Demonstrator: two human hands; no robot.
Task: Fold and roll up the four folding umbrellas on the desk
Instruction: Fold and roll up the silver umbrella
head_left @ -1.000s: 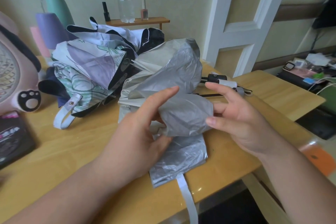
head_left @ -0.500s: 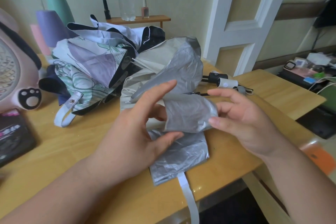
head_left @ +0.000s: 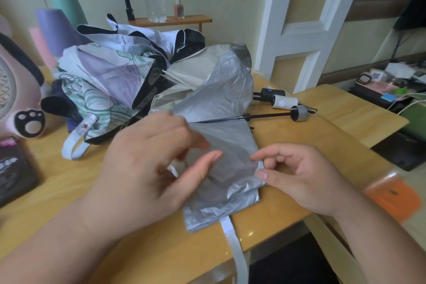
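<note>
A silver-lined umbrella [head_left: 221, 104] lies half folded on the wooden desk [head_left: 341, 122], its black shaft ending in a grey handle [head_left: 299, 113] at the right. My left hand [head_left: 147, 168] holds a silver panel between thumb and fingers near the shaft. My right hand [head_left: 297, 173] pinches the edge of the same panel at the right. A white strap [head_left: 235, 244] hangs from the fabric over the desk's front edge. Behind it lies a heap of other unfolded umbrellas [head_left: 110, 76] in lilac, green and black prints. Two more handles [head_left: 280, 99] lie at the right.
A pink fan with a paw print [head_left: 20, 99] stands at the left, a dark flat object [head_left: 13, 173] in front of it. A small shelf [head_left: 170, 21] at the back carries a water bottle and small bottles. An orange object [head_left: 394, 196] sits below the desk's right edge.
Both hands have dropped lower and the silver panel they held rolled is now spread flat between them. The shaft and grey handle have come into view.
</note>
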